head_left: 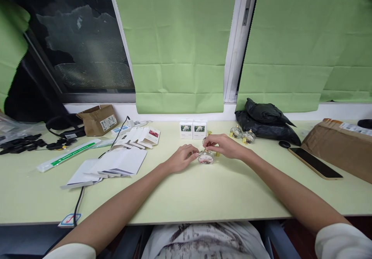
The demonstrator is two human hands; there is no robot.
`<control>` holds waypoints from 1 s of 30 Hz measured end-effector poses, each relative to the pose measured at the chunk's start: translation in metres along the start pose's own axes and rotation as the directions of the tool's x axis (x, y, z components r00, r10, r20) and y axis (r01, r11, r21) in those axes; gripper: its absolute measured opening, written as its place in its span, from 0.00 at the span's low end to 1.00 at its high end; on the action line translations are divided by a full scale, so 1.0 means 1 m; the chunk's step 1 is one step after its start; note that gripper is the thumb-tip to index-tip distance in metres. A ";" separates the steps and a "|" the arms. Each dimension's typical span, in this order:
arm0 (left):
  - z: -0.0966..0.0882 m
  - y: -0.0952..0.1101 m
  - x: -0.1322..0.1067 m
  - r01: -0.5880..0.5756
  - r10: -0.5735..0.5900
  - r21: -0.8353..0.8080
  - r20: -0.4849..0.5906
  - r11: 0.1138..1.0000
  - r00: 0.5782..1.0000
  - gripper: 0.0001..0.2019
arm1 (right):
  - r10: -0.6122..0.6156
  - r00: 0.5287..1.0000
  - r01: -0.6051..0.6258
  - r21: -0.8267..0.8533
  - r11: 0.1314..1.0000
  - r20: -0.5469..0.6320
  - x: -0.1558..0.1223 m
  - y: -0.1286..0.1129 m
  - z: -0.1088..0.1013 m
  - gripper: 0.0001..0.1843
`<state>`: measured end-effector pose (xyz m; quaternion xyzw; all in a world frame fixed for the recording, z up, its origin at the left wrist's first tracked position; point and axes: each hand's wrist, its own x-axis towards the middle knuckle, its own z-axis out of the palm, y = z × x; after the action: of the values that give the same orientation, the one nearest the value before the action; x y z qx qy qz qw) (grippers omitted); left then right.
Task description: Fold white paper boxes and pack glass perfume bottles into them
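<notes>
A small round glass bottle (205,158) with a gold cap and pinkish contents stands on the pale green table (203,193) in front of me. My right hand (223,146) pinches the gold cap from above, fingers closed on it. My left hand (182,157) rests beside the bottle on its left, fingers curled, the tips touching its side. Two small white boxes (193,129) with green pictures stand just behind the bottle. Two more glass bottles (242,134) sit farther back to the right.
Flat white cartons (116,164) lie in stacks to the left, a black cable (79,201) beneath them. A cardboard box (97,119) sits back left. A black bag (266,121), a phone (315,163) and a brown parcel (340,146) lie to the right.
</notes>
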<state>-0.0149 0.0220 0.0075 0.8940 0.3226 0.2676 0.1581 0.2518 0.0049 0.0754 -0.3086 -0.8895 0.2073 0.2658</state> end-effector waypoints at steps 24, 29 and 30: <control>0.005 0.013 0.002 -0.004 0.005 -0.033 0.015 0.999 1.000 0.21 | 0.001 0.999 0.002 0.059 0.998 -0.041 0.002 0.010 0.006 0.10; 0.006 0.013 0.002 -0.008 0.009 -0.036 0.010 0.999 1.000 0.21 | 0.031 0.999 -0.026 0.129 0.991 -0.035 0.004 0.013 0.006 0.12; 0.006 0.013 0.002 -0.008 0.009 -0.035 0.010 0.999 1.000 0.21 | 0.028 0.999 -0.023 0.137 0.990 -0.035 0.004 0.014 0.006 0.12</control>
<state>-0.0041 0.0132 0.0095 0.8938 0.3133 0.2693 0.1745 0.2513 0.0161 0.0646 -0.3049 -0.8640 0.2654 0.3001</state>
